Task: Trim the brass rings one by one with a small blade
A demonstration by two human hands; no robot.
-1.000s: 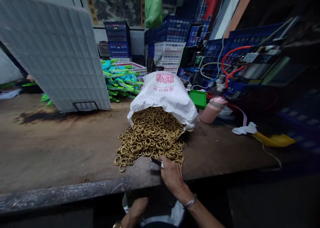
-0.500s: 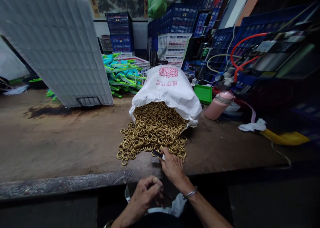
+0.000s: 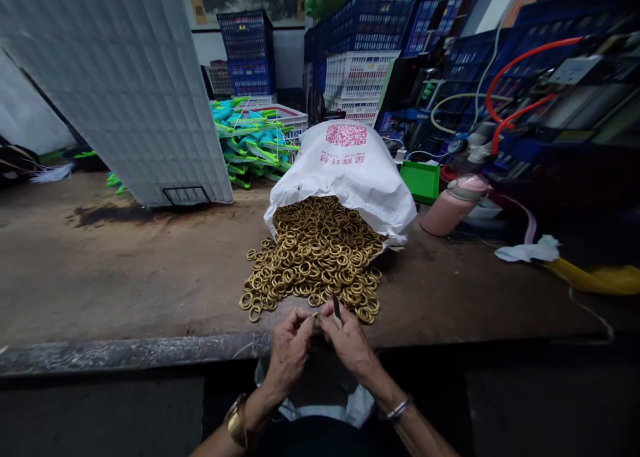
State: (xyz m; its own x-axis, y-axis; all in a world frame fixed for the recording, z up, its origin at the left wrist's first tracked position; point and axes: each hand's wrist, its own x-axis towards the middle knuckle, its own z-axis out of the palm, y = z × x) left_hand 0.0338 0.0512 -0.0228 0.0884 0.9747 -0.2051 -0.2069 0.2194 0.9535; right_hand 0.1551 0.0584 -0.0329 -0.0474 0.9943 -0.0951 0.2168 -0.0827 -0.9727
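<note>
in the head view the left hand (image 3: 290, 347) and the right hand (image 3: 350, 342) are meeting at the near edge of the table (image 3: 125, 277), the left fingertips pinching what looks like one brass ring (image 3: 316, 315), the right gripping one dark slim tool (image 3: 336, 308) standing almost upright just right of it. the heap of rings (image 3: 315, 257), too many to count, is lying just beyond both hands, spilling toward them from one white sack (image 3: 350, 170), the right hand being slightly nearer.

The white woven plastic sack (image 3: 350, 177) carried a red QR code, and beneath it a line of red Chinese characters, upside down and too blurred to read. Nothing else was legible.
</note>
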